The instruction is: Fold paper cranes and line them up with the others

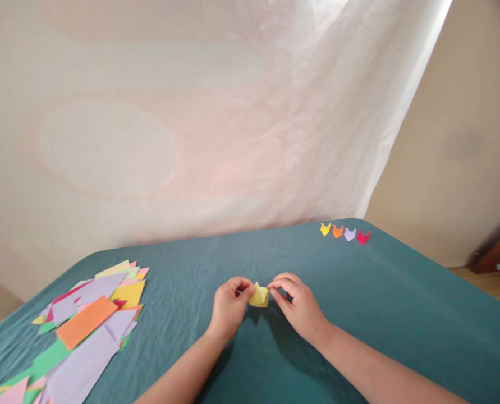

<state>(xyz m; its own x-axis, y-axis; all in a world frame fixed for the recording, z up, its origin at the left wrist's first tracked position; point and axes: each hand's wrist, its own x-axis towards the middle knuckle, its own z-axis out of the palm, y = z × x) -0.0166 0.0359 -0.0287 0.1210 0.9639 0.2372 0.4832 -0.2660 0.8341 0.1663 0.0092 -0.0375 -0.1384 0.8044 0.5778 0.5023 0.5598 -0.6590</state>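
A small folded yellow paper piece (258,295) sits just above the teal tablecloth (359,314) near the middle. My left hand (229,306) pinches its left side with curled fingers. My right hand (298,303) pinches its right side, fingertips pressed together on the paper. Both forearms reach in from the bottom edge.
A loose heap of coloured paper sheets (85,325), lilac, orange, yellow, green and pink, lies at the left. Several tiny folded paper figures (344,232), yellow, orange, lilac and red, stand in a row at the far right edge. A white sheet (191,112) hangs behind the table.
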